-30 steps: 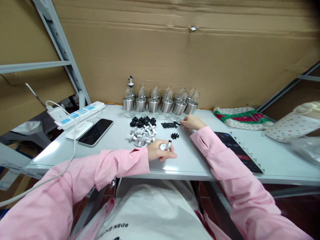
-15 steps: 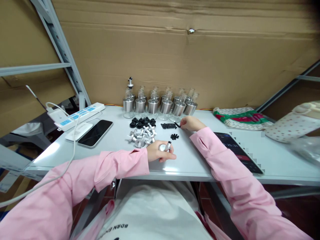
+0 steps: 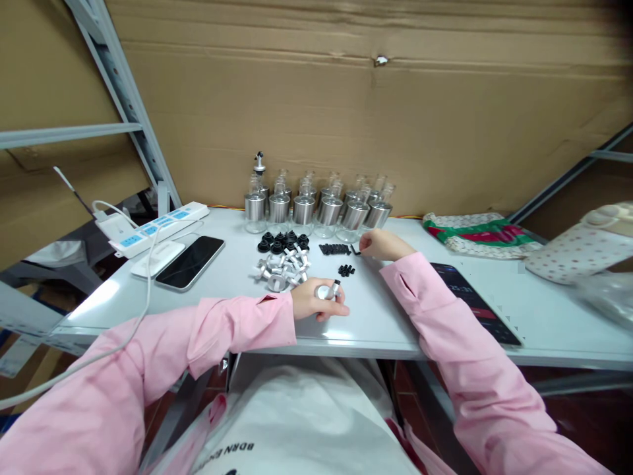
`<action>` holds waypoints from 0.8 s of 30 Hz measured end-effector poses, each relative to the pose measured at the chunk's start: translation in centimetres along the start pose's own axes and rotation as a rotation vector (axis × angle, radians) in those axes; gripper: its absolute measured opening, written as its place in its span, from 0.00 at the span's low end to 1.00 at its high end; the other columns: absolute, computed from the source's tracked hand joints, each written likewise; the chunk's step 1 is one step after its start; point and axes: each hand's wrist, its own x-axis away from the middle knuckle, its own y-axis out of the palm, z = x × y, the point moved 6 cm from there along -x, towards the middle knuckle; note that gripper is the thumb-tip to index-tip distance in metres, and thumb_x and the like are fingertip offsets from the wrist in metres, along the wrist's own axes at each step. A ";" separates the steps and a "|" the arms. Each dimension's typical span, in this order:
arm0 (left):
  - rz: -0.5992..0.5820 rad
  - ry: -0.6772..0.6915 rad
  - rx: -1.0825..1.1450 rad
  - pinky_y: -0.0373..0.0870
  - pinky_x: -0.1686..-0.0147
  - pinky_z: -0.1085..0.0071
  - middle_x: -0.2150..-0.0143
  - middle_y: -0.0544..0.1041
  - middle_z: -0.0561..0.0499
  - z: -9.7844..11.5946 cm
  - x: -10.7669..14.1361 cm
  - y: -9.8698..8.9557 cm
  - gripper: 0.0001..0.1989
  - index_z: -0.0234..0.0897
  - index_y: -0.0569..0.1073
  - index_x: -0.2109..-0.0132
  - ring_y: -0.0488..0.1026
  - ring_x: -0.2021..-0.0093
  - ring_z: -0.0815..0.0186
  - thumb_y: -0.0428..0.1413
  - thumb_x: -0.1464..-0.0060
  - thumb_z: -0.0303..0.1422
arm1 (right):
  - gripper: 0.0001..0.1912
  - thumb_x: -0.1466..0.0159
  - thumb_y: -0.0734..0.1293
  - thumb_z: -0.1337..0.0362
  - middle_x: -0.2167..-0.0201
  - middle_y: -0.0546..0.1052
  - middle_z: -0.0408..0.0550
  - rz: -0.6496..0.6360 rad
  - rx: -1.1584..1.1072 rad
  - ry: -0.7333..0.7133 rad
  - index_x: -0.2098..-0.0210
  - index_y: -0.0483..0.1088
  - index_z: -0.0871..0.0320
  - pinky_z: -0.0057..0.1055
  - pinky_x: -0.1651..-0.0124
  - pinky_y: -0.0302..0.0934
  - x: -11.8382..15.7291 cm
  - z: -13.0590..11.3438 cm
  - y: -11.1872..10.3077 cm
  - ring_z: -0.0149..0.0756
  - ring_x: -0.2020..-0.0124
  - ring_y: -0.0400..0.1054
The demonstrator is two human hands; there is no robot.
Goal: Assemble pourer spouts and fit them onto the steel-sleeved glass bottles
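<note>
My left hand [image 3: 319, 300] is closed around a silver spout piece [image 3: 325, 291] with a small black tip, near the table's front edge. Farther back, my right hand [image 3: 383, 245] pinches a small dark bent piece [image 3: 355, 250] at its fingertips, just right of a row of black pieces [image 3: 335, 249]. Several tiny black parts [image 3: 346, 270] lie between the hands. White and silver spout parts [image 3: 281, 267] are heaped left of my left hand, with black stoppers [image 3: 281, 242] behind them.
Glass bottles with metal sleeves [image 3: 303, 210] stand along the back, one topped with a spout [image 3: 259, 162]. To the left are a phone [image 3: 190, 263] and a power strip [image 3: 161, 227]. A tablet [image 3: 477, 303] lies right, partly under my sleeve; patterned cloth [image 3: 479, 234] lies behind.
My right hand has shifted slightly right, and the dark piece at its fingertips now shows a bend, apart from the row. My left hand keeps its hold.
</note>
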 end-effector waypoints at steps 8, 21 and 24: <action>0.001 -0.007 0.004 0.51 0.82 0.77 0.89 0.62 0.60 0.2 0.2 0.1 0.16 0.33 0.64 0.75 0.57 0.86 0.77 0.63 0.65 0.38 | 0.18 0.46 0.59 0.76 0.63 0.78 0.50 0.009 -0.015 -0.129 0.62 0.75 0.60 0.24 0.60 0.60 -0.4 -1.0 0.4 0.35 0.63 0.71; -0.012 -0.005 -0.013 0.51 0.81 0.76 0.89 0.63 0.60 0.1 0.0 0.1 0.16 0.33 0.64 0.75 0.57 0.86 0.76 0.62 0.65 0.38 | 0.17 0.48 0.62 0.75 0.68 0.79 0.48 -0.004 -0.129 -0.158 0.60 0.74 0.63 0.20 0.62 0.61 -0.5 -1.8 0.9 0.31 0.67 0.72; -0.016 -0.003 -0.011 0.51 0.81 0.76 0.89 0.63 0.60 0.0 0.0 0.1 0.16 0.33 0.64 0.74 0.58 0.86 0.76 0.62 0.65 0.38 | 0.17 0.50 0.65 0.72 0.69 0.78 0.46 0.008 -0.103 -0.182 0.61 0.74 0.61 0.21 0.65 0.61 -0.5 -2.0 1.1 0.31 0.69 0.71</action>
